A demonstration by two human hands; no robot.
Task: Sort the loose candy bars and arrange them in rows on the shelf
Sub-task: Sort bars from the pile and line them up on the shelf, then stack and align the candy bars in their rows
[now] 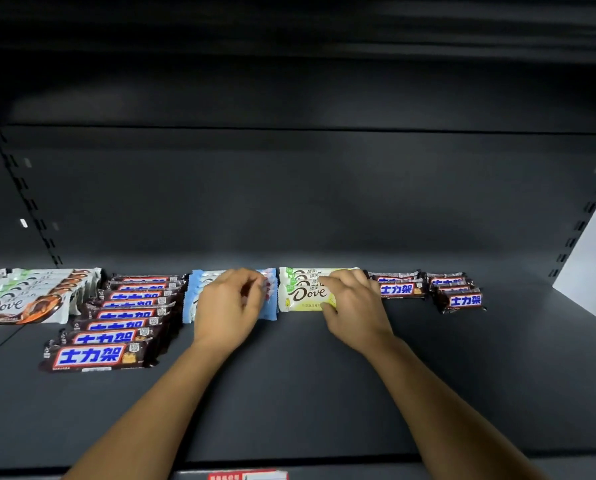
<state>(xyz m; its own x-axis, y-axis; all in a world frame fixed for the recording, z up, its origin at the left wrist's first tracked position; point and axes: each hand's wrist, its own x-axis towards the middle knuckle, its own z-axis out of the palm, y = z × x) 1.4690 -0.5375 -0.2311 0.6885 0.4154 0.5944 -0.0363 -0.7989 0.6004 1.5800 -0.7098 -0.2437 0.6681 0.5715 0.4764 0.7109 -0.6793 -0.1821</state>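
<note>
On shelf (289, 393), left hand (228, 306) grips blue bars (193, 299) (right hand (356, 306): green (301, 295)).

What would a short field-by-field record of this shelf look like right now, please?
Surface: dark shelf, bars lined up along its back
Far left: white Dove bars in a row
Left: long Snickers row, reaching furthest forward
Centre: light blue bars, left hand curled over them
Right of centre: pale green Dove bars, right hand gripping their right end
Right: short Snickers row, then a second short row
</note>
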